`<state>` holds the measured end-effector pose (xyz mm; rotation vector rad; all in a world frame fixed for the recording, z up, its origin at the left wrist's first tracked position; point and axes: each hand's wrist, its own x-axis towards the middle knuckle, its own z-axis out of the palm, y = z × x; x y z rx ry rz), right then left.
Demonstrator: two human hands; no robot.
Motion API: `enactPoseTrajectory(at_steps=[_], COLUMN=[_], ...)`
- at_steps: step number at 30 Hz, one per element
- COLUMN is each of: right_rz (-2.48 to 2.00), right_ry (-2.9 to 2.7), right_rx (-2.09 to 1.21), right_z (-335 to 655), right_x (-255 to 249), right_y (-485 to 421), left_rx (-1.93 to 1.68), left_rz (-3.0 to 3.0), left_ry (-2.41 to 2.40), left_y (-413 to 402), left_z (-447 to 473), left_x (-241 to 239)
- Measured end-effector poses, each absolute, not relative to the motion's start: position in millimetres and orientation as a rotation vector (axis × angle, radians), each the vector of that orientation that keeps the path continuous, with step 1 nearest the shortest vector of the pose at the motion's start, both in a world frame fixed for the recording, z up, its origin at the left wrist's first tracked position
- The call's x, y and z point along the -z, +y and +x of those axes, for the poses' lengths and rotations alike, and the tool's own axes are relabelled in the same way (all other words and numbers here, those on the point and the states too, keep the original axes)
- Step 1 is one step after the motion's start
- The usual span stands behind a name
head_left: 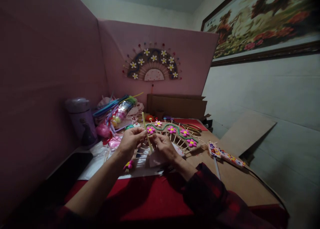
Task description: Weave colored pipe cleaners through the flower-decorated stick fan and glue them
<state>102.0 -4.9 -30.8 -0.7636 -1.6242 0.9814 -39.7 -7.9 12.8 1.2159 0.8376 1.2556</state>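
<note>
Right now, a thin yellow strip (144, 120) stands slightly tilted between the two hands, over the left part of a decorated fan (171, 130) that lies on the tabletop (207, 172). The fingers of the left hand (130, 141) pinch this strip partway along, with its upper end sticking up free. The fingers of the right hand (165, 147) are curled in close against it from the right; whether they grip it too, I cannot tell. The fan has a curved band bearing pink flowers with yellow centres and a wavy green cord, pale sticks spreading like ribs, and a pale half-round base (157, 159) at its near side, partly hidden by the right hand.

Left of the hands are a purple bottle (82, 124) and, nearer, a dark flat object (76, 162); a heap of coloured craft materials (118, 110) lies beyond them. To the right rests a flower-patterned tool (226, 154) with a dark cord. Red cloth (140, 195) covers the near edge. At the far side, folded cardboard (175, 105) stands before a pink panel (192, 62), on which another fan (154, 58) with white flowers hangs. A framed picture (262, 29) is on the far right wall.
</note>
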Motion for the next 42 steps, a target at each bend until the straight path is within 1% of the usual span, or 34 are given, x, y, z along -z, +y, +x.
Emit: enactPoseTrajectory(at_steps=[3, 6, 10, 13, 15, 20, 24, 28, 36, 42], right_rz=[-0.755, -0.733, -0.679, -0.629, -0.594, -0.559, -0.6, -0.618, -0.747, -0.817], right_ry=[-1.507, -1.488, -1.404, -1.219, -1.145, -1.15, -1.172, -1.189, -1.272, -1.332], right_rx=[-1.002, -1.104, -1.25, -1.265, -1.268, -1.211, -1.135, -1.12, -1.01, -0.985], right_z=[102.9, 102.6, 102.8, 105.2, 107.2, 110.1, 110.5, 110.4, 111.4, 113.0], right_x=[29.3, 28.5, 28.9, 29.9, 30.8, 34.2, 37.0, 38.9, 35.7, 34.7], right_y=[-2.3, -2.3, -0.9, 4.8, 9.3, 16.2, 17.7, 17.0, 12.1, 10.8], left_rx=[-1.247, -1.295, -1.347, -1.401, -1.36, -1.21, -1.165, -1.113, -1.175, -1.136], left_rz=[1.229, 1.324, 1.316, 1.294, 1.289, 1.345, 1.355, 1.365, 1.455, 1.465], left_ry=[0.792, 0.778, 0.73, 0.794, 0.853, 0.871, 0.835, 0.9, 1.002, 0.992], left_y=[0.6, 6.1, 8.7, 6.4, 2.9, -5.5, -7.2, -7.9, -3.9, -7.2], left_z=[-38.8, -31.6, -25.3, -24.5, -23.6, -20.1, -20.3, -20.4, -21.5, -22.3], left_x=[-20.9, -23.0, -6.4, 8.7, 13.6, 13.2, 13.8, 13.9, 19.8, 20.3])
